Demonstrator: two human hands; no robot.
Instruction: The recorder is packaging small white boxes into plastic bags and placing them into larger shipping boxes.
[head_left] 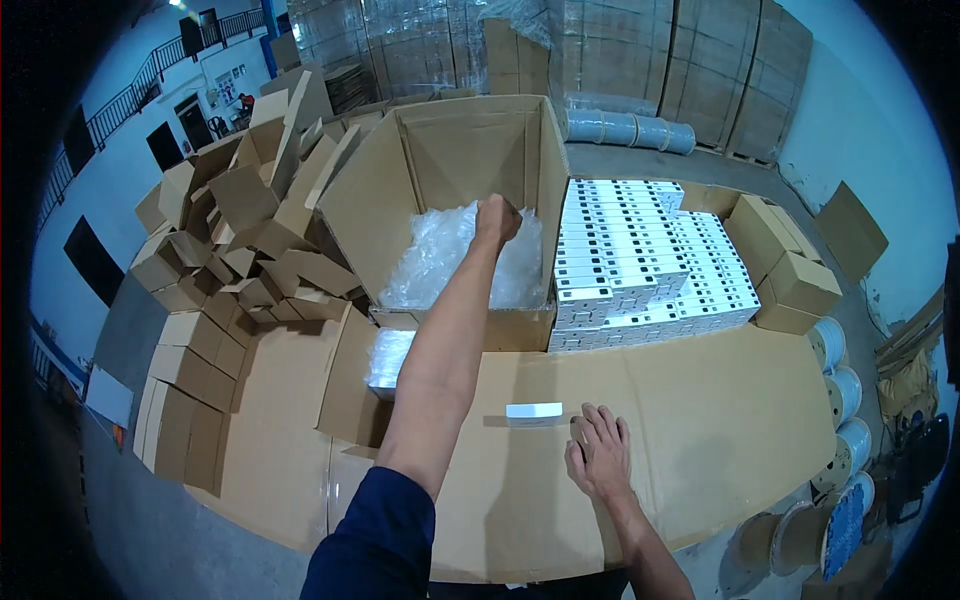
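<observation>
On a cardboard-covered table (700, 420), an open carton (470, 150) stands full of clear plastic bags (440, 260), with stacked white boxes (640, 260) just to its right and a heap of folded cartons (240, 230) to its left. The left hand (497, 220), fist closed, grips the bags inside the carton. The right hand (598, 455) rests flat and open on the table, holding nothing, just beside a lone small white box (534, 412).

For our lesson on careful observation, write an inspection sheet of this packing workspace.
Surface: flattened brown cardboard as worktop.
Job's things: big open carton of clear plastic bags; small white box.
Clutter: stacked white boxes; heap of small brown cartons.
Hands: left hand closed, inside carton; right hand flat beside white box.
Cables: nothing seen loose; spools at right.
Surroundings: wrapped pallets, railing.
</observation>
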